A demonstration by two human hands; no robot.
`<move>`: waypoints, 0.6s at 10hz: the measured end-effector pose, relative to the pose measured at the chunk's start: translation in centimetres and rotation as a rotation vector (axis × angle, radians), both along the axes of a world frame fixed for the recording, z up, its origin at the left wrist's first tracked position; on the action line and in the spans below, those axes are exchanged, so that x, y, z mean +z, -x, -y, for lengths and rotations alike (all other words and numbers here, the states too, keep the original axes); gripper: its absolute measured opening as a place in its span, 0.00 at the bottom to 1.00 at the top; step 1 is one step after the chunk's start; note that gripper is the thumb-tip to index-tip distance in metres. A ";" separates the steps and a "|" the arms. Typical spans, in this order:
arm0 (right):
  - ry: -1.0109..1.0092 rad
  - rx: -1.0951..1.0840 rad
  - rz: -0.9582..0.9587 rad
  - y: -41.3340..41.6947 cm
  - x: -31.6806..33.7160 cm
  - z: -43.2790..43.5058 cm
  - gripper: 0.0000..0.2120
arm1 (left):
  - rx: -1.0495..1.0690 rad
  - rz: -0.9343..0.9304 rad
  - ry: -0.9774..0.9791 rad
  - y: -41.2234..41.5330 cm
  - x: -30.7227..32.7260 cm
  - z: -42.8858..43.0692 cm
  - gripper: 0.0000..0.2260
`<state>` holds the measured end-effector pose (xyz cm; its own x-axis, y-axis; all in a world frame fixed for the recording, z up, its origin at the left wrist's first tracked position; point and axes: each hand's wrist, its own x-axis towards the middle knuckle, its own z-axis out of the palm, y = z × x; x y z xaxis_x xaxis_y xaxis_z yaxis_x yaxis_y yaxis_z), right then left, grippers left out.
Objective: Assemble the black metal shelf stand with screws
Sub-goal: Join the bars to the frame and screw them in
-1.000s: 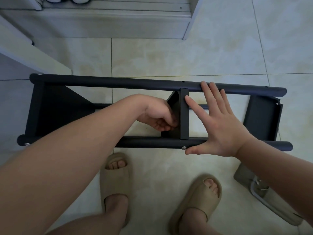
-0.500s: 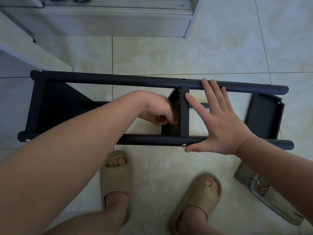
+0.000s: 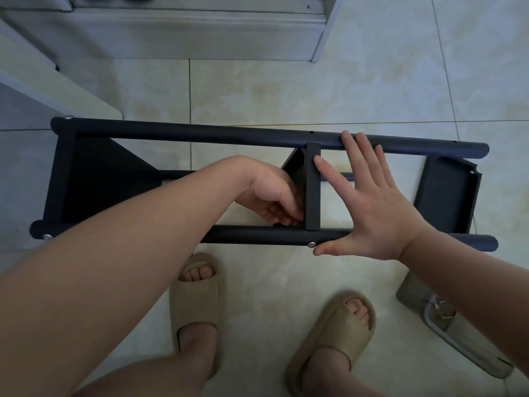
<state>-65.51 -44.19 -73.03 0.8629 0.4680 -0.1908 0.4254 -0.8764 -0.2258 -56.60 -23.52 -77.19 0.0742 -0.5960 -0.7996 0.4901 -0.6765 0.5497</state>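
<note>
I'm reaching my left hand (image 3: 269, 196) down inside the black shelf stand (image 3: 200, 132), wrist bending, fingers curling against the middle shelf panel (image 3: 312, 193) by the near tube. The fingertips are hiding behind the panel edge, so I can't tell if I'm pinching anything. I'm laying my right hand (image 3: 369, 204) flat across the frame, fingers straight and spread. The tips are resting on the far tube and the thumb tip is sitting just beside a silver screw (image 3: 311, 244) in the near tube.

A grey pouch (image 3: 469, 349) is lying on the tiled floor (image 3: 286, 90) at my right with metal bits showing inside, kind unclear. My right forearm is covering part of it.

The stand is lying on its side just ahead of my beige slippers (image 3: 197, 299). A loose-looking end panel (image 3: 446, 193) is sitting at its right end. My left forearm is crossing over the near tube. A white cabinet base (image 3: 171, 32) is standing beyond the stand.
</note>
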 end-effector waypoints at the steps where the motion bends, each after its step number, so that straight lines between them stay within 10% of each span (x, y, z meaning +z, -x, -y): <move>1: -0.001 0.000 0.002 0.0 -0.1 0.0 0.61 | -0.004 -0.037 0.011 -0.1 0.1 0.0 0.07; 6: 0.017 -0.001 -0.009 0.0 0.2 -0.1 0.61 | 0.047 -0.115 0.026 0.0 0.0 0.1 0.09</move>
